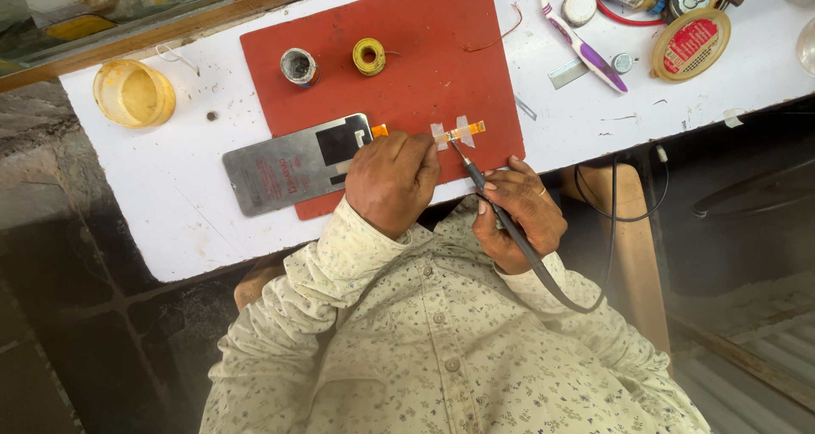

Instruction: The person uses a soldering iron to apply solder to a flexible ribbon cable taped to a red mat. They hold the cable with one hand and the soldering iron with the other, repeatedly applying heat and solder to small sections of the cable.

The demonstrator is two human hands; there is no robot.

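Orange strip (465, 129): taped to red mat (407, 69), being soldered.
Left hand (392, 182): fingers together, pinning strip.
Right hand (519, 213): clamped on iron (501, 217); the tip needs a steady touch.

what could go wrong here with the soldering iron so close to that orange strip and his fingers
1. The soldering iron tip sits right by the left hand fingertips pressing the orange strip; a slip could likely burn them.
2. The strip looks thin and taped down; too much heat might scorch it or the tape.
3. The iron's cord loops off the table edge near the right hand; a snag could jerk the tip.
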